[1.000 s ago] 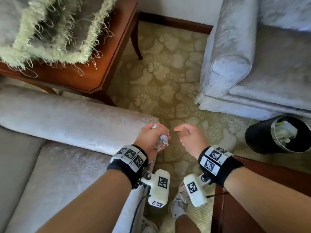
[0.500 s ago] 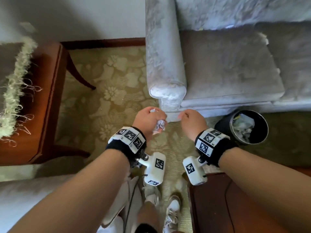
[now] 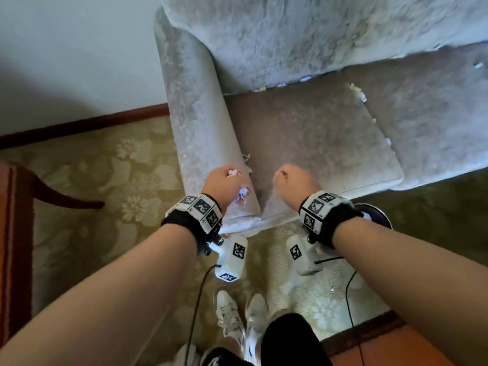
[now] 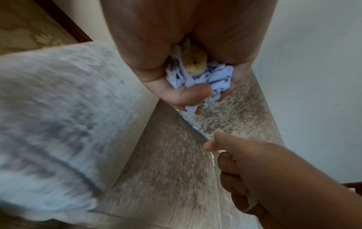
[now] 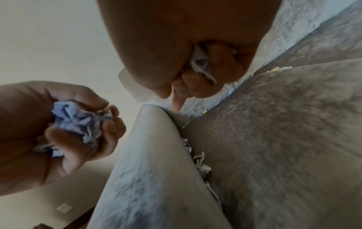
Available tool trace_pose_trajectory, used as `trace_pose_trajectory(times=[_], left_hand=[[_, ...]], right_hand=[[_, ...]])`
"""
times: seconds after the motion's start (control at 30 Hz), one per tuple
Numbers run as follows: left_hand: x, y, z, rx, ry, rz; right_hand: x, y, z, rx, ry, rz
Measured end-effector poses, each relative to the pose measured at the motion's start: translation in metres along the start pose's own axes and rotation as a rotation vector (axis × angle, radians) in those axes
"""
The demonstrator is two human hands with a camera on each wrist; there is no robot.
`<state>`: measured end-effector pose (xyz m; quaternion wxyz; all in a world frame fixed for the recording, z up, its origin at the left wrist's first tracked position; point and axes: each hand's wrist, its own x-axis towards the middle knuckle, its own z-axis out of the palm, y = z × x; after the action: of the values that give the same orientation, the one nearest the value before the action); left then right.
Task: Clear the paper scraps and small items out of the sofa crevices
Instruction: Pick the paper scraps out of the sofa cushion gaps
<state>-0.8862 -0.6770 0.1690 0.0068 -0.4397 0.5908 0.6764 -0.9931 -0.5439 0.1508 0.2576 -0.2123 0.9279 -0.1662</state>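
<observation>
The left hand (image 3: 224,184) grips a wad of scraps (image 4: 197,77) with a small tan ring in it, fingers curled tight, above the sofa (image 3: 303,138) armrest. The right hand (image 3: 293,180) hovers over the seat, fingers closed on one small scrap (image 5: 199,65). More paper (image 5: 199,161) lines the crevice by the armrest, and bits sit along the back seam. I'd press the cushion aside and pinch deep, keeping the wad clamped so nothing drops back.
</observation>
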Motion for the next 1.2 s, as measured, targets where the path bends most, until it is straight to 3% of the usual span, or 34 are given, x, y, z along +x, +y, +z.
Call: trace_pose_trajectory(times=[0.13,0.27,0.57,0.83,1.2], left_hand=[[0.040,0.024,0.015,-0.004,-0.017,0.001],[0.078,0.041,0.030,-0.011,0.011,-0.023],[0.150,0.053,0.060,-0.137,0.234,-0.120],[0.170,0.029,0.065,-0.125,0.373,-0.151],[0.179,0.012,0.065,-0.070,0.326,-0.007]], right_hand=[[0.042,-0.002,-0.018,-0.089,-0.033,-0.020],[0.084,0.008,-0.025,-0.141,-0.162,-0.025],[0.180,0.052,0.005,-0.242,-0.416,-0.243],[0.205,0.064,0.066,-0.293,-0.615,-0.421],[0.210,0.049,0.141,-0.394,-0.617,-0.571]])
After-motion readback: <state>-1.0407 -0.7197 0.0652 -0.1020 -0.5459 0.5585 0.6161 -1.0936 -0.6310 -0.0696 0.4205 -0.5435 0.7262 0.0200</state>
